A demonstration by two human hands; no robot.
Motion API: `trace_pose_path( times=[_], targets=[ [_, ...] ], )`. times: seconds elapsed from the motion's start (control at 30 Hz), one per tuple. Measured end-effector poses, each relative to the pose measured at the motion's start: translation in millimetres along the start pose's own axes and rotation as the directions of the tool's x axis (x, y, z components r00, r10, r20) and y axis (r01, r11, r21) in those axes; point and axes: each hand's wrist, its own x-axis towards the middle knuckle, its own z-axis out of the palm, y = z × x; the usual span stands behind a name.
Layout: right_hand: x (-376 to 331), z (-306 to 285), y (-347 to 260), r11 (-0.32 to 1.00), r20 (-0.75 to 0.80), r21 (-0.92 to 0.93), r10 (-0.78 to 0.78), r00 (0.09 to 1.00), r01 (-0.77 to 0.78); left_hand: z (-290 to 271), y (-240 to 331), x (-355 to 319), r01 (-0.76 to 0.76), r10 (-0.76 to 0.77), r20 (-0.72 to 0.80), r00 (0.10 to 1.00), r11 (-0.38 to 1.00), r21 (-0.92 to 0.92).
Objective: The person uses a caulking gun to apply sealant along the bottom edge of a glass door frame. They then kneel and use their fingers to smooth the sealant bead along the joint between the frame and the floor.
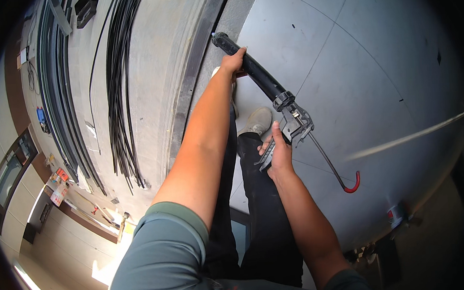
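I hold a black caulking gun (262, 79) with both hands, its nozzle tip pointing at the dark groove (195, 73) along the grey floor frame. My left hand (233, 62) wraps the front of the black tube near the nozzle. My right hand (277, 150) grips the metal handle and trigger at the rear. The push rod (331, 165) sticks out behind, ending in a red hook (354, 182). My black trouser legs and a grey shoe (257, 121) show beneath the gun.
Several long black strips (122, 88) lie in a bundle on the left, with more dark rails (61, 86) beyond. Grey floor tiles (354, 58) spread to the right. Small tools and packets (59, 190) lie along a brown ledge at lower left. A small can (395, 214) stands at lower right.
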Motion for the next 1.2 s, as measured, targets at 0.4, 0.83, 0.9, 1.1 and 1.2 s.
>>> trace_pose_path(
  times=[0.4, 0.83, 0.9, 1.1, 1.2],
  targets=[
    [-1, -1, 6, 0.968, 0.234, 0.252, -0.043, 0.971, -0.018, 6, 4, -2, -0.057, 0.058, -0.021, 0.998, 0.998, 0.016],
    [1, 0, 8, 0.995, 0.098, 0.104, -0.022, 0.995, 0.012, 0, -4, 4, -0.051, 0.052, 0.019, 0.998, 0.997, -0.061],
    [0, 0, 6, 0.996, 0.083, 0.092, -0.023, 0.996, 0.015, 0, -6, 4, -0.046, 0.047, 0.017, 0.999, 0.997, -0.064],
    [-7, 3, 0, 0.998, 0.052, 0.056, -0.019, 0.998, 0.016, -2, -9, 1, -0.041, 0.042, 0.012, 0.999, 0.995, -0.095],
    [-10, 6, -4, 0.999, 0.049, 0.048, -0.009, 0.999, 0.007, -3, -11, -1, -0.029, 0.028, -0.012, 1.0, 0.994, -0.109]
  ],
)
